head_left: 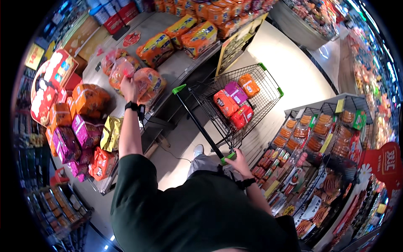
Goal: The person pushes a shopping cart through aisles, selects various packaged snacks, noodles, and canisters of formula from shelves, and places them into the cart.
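My left hand is raised over the counter, its fingers closed on the pink knotted top of a clear bag of round orange packs. Another similar clear bag lies just right of it. My right hand grips the green-tipped end of the shopping cart's handle, low in the middle of the view. Inside the cart are several bagged packs: red-orange, purple, orange and red.
Piled orange, purple and yellow bagged packs fill the left of the counter, with more orange packs along its back. A refrigerated sausage display stands close on the right. A cable crosses the floor beside my foot.
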A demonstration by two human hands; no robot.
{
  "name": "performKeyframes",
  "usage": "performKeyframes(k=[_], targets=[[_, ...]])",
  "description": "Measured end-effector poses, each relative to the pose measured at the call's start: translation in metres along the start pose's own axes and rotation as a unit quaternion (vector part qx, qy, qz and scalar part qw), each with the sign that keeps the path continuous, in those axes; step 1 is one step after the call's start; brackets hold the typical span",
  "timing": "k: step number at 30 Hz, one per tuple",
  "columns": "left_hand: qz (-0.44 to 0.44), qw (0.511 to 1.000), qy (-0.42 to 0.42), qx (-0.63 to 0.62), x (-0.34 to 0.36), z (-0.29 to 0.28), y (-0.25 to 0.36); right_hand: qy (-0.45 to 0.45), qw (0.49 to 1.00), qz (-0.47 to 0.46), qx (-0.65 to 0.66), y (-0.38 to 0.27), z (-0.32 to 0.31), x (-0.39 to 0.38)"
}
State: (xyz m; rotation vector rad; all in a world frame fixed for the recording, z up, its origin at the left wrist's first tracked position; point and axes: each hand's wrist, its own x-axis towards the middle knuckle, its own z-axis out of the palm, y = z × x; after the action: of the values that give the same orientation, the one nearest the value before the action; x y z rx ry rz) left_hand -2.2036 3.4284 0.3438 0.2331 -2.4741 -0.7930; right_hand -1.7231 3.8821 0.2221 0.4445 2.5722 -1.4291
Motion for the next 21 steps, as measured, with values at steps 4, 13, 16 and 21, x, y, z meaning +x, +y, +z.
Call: performKeyframes(k=[4, 13, 16, 21], targets=[[0.089, 0.988, 0.102, -0.073, -0.046, -0.053, 0.069, -0.039, 0.996, -0.032, -0.069, 0.010, -0.048, 0.016], [0.173, 0.945, 0.144, -0.236, -0.178, -0.153, 0.252, 0.018, 0.991, -0.125, -0.033, 0.028, -0.166, 0.027], [0.128, 0.954, 0.052, -0.264, -0.237, -0.148, 0.279, 0.076, 0.986, -0.140, 0.047, -0.005, -0.203, 0.016], [0.086, 0.951, -0.086, -0.285, -0.340, -0.108, 0.293, 0.178, 0.921, -0.336, 0.081, -0.069, -0.234, -0.002]])
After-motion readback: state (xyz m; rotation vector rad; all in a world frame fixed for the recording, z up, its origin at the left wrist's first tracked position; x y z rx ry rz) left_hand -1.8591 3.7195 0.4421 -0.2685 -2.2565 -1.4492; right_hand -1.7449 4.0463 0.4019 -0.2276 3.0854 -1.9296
